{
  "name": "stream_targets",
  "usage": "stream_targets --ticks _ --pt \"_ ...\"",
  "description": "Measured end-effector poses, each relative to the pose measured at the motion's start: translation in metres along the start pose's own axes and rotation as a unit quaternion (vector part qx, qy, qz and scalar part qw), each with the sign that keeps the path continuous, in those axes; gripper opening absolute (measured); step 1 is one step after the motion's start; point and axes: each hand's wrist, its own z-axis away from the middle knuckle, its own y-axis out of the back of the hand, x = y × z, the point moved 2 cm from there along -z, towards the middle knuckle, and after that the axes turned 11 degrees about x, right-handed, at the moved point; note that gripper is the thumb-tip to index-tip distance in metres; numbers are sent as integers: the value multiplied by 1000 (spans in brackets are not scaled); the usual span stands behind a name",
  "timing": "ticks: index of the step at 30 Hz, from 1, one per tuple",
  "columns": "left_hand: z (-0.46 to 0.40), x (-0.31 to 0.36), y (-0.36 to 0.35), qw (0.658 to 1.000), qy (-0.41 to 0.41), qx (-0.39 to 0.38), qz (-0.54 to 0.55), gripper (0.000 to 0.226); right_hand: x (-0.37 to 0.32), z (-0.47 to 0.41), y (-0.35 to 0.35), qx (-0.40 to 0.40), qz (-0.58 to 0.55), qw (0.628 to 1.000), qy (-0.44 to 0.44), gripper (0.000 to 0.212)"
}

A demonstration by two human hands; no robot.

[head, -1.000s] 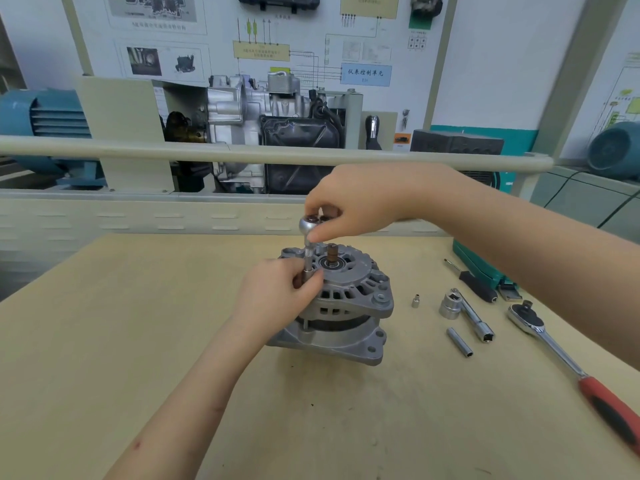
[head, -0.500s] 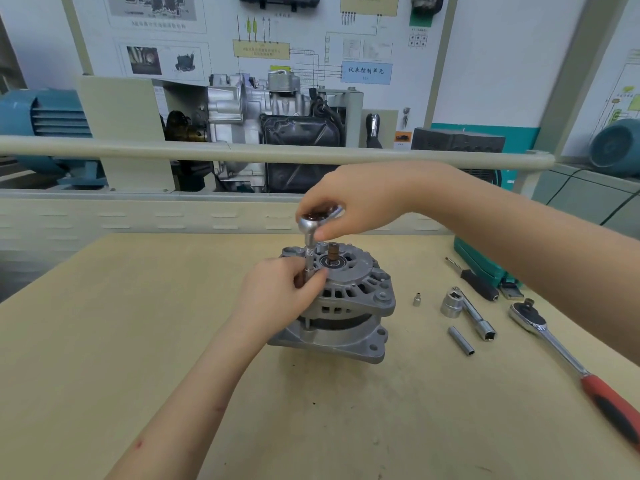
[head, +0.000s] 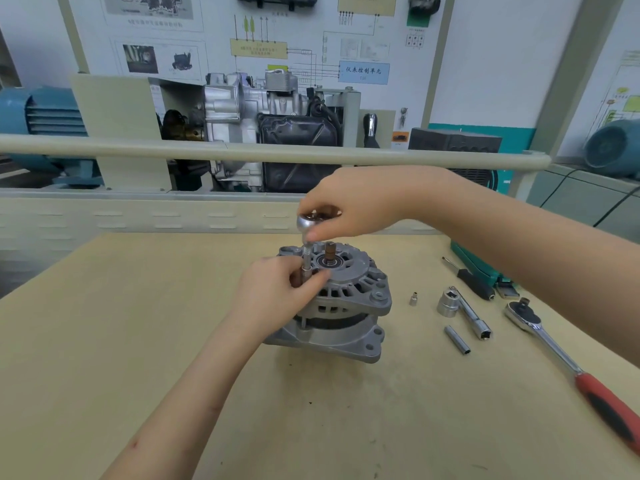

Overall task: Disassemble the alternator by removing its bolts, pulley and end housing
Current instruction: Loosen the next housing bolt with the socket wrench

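Standing on the bench (head: 104,341), the alternator (head: 341,303) sits upright under both hands, shaft (head: 330,252) up and no pulley on it. The left hand (head: 277,296) pinches the socket stem (head: 306,266) between thumb and curled fingers, its heel against the housing. The right hand (head: 349,206) has its fingertips (head: 317,234) curled round the small ratchet head (head: 308,221) above. Cast metal, it looks heavy, rigid and unlikely to slide; its ribs and lugs offer grip just below the left fingers. The thin stem may tip off a bolt, so steadying it low seems wise. Spare sockets (head: 457,339) and 1 red-handled ratchet (head: 568,365) lie well right of the fingers.
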Motion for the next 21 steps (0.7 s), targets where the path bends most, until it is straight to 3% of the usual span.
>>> stream_targets --ticks 9,13,21 --pt "0 0 -2 1000 -13 -6 -18 49 4 -1 1 3 1 999 -39 46" --pt "1 1 -2 1000 -3 6 -24 50 -1 -4 -2 25 60 997 -38 52" --pt "0 -1 0 1000 -4 -11 -4 52 1 0 3 -13 5 1000 18 28"
